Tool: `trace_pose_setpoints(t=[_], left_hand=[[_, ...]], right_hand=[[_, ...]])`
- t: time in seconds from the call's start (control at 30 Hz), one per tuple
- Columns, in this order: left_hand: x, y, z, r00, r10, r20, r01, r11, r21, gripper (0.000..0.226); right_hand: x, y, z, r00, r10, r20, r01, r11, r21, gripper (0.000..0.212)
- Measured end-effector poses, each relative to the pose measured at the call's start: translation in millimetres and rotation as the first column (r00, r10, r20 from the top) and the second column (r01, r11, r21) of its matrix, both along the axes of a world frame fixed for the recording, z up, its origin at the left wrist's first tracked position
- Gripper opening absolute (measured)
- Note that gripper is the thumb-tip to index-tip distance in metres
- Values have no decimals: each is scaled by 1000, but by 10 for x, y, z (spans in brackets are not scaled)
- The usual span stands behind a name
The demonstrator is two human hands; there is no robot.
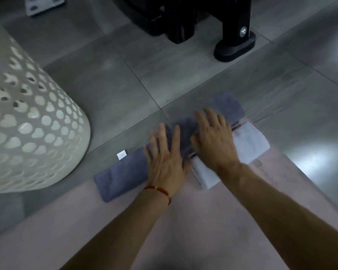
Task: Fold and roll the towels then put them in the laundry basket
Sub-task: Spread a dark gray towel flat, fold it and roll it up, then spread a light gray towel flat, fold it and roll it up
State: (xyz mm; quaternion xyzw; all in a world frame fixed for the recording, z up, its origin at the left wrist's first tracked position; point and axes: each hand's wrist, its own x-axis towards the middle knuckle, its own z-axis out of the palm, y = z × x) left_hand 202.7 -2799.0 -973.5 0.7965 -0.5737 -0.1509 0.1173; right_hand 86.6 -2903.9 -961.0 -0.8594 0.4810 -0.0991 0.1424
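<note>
Fingers: your left hand (165,162) and right hand (216,141) lie flat, fingers spread, pressing the blue towel (121,174).
Blue towel: folded long on the floor (164,75), its near end on the pink mat (183,230).
White towel (250,143): folded, touching the blue towel's right side.
Laundry basket (37,123): white, perforated, left of the towels.

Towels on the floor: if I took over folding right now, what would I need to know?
Left hand: flat, palm down on the blue towel, fingers spread, gripping nothing.
Right hand: also flat on the blue towel, further along it.
The blue towel lies folded into a long strip on the floor, not rolled yet.
A white towel sits folded beside it, under the right wrist.
The laundry basket stands to the left; its inside is out of view.
Left to do: roll both towels, then put them in the basket.
</note>
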Motion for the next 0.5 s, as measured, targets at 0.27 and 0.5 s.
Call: trace_pose_setpoints(t=[0.27,0.5], left_hand=[[796,3431,-622,861,496,114,-477,708,521,120],[1074,4068,-671,914,407,4,-298,663,687,134]], right_hand=[[655,3262,-840,863,500,-73,-436,810,392,99],[1037,4005,-1153,814,490,-312,-333,834,441,77]])
